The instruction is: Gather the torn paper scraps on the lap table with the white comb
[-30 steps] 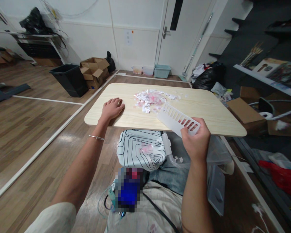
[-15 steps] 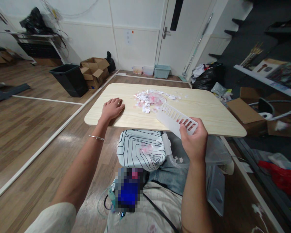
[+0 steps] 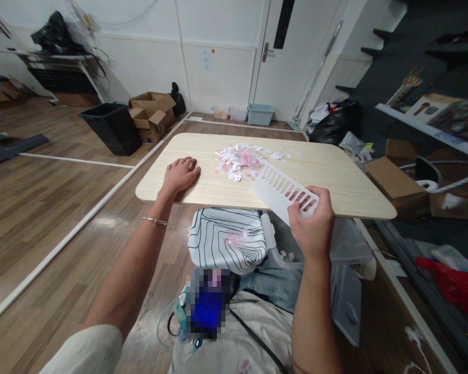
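Observation:
My right hand (image 3: pixel 312 221) grips the near right end of a flat white plastic piece with a row of slots (image 3: pixel 283 189), thumb on top. That slotted piece is tilted over the front edge of the pale wooden table (image 3: pixel 203 189). Beyond its far end lies a loose heap of torn white paper scraps (image 3: pixel 239 158), some stained pink. To the left of the heap, my left hand (image 3: pixel 182 174) rests on the tabletop with fingers a little bent and apart, holding nothing.
Below the table's front edge sit a striped white cushion-like item (image 3: pixel 228 239) and a clear plastic bin (image 3: pixel 349 244). A black trash bin (image 3: pixel 113 130) and cardboard boxes (image 3: pixel 152 114) stand on the floor at left. An open carton (image 3: pixel 398 176) is at right.
The slotted white piece has shifted very slightly in my right hand's grip. My left hand and the paper heap look the same.

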Demonstrator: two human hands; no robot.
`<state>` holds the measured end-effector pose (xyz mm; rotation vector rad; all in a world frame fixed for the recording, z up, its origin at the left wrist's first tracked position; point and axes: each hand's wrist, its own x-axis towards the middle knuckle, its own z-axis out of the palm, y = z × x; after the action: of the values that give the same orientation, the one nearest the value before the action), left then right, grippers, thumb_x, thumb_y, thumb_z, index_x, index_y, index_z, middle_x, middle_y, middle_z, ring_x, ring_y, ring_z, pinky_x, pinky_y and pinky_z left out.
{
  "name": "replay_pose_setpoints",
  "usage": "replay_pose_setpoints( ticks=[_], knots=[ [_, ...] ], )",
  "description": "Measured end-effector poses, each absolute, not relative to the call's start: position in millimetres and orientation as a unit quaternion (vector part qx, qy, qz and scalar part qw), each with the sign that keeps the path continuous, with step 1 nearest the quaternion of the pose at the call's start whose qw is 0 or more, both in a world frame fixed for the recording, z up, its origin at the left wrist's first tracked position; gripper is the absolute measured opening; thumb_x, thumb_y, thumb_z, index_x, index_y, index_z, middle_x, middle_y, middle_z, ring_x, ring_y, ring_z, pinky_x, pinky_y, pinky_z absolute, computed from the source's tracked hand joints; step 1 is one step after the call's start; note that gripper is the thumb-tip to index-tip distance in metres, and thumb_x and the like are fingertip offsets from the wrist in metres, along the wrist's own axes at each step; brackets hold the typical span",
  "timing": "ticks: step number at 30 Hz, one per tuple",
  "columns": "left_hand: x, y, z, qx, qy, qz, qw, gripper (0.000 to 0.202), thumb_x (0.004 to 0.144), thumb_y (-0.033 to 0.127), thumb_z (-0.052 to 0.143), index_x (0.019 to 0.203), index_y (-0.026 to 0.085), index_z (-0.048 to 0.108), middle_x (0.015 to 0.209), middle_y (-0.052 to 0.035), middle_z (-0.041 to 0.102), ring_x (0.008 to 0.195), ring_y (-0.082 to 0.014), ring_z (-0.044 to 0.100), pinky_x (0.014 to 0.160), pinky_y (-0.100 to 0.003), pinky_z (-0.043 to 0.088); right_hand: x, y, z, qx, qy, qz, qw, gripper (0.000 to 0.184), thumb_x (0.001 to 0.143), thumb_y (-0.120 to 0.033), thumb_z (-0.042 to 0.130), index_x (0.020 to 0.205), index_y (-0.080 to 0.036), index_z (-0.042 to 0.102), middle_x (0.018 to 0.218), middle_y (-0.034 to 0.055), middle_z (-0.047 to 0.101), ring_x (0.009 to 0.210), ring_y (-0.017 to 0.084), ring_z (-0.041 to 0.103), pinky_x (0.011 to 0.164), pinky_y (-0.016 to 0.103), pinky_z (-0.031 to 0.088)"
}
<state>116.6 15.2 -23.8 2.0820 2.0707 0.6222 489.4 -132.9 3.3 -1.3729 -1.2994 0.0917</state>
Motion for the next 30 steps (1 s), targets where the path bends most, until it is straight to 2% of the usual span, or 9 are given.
replay_pose_setpoints(
  ticks=[11,17,30],
  knots=[
    [117.6,14.6,-22.9,0.692,0.691,0.2,0.066,0.062,0.111,0.056,0.043,0.16,0.028,0.071,0.183,-0.0134,0.063,0.171,-0.0419,0.05,0.141,-0.064,0.038,489.9,-134.2,7.5,-0.573,-0.583,0.032,0.576,0.029,0.079,-0.029,0.069,0.107,-0.029,0.064,0.083,0.0012,0.076,0.066,0.025,0.073,0.064,0.035,0.057],
    [116.8,15.6,-23.2,0.692,0.689,0.204,0.07,0.059,0.112,0.054,0.046,0.159,0.031,0.072,0.183,-0.0118,0.064,0.17,-0.0422,0.051,0.141,-0.065,0.039,489.4,-136.5,12.3,-0.544,-0.618,0.0,0.567,0.024,0.08,-0.025,0.068,0.104,-0.029,0.065,0.081,0.0001,0.075,0.06,0.023,0.068,0.064,0.034,0.058],
    [117.4,15.7,-22.8,0.692,0.692,0.194,0.064,0.059,0.113,0.053,0.045,0.16,0.029,0.071,0.183,-0.0129,0.064,0.171,-0.0419,0.051,0.141,-0.064,0.039,490.5,-140.8,14.5,-0.518,-0.648,-0.01,0.558,0.022,0.081,-0.019,0.067,0.101,-0.029,0.064,0.084,0.0001,0.081,0.059,0.022,0.071,0.064,0.033,0.059]
  ],
)
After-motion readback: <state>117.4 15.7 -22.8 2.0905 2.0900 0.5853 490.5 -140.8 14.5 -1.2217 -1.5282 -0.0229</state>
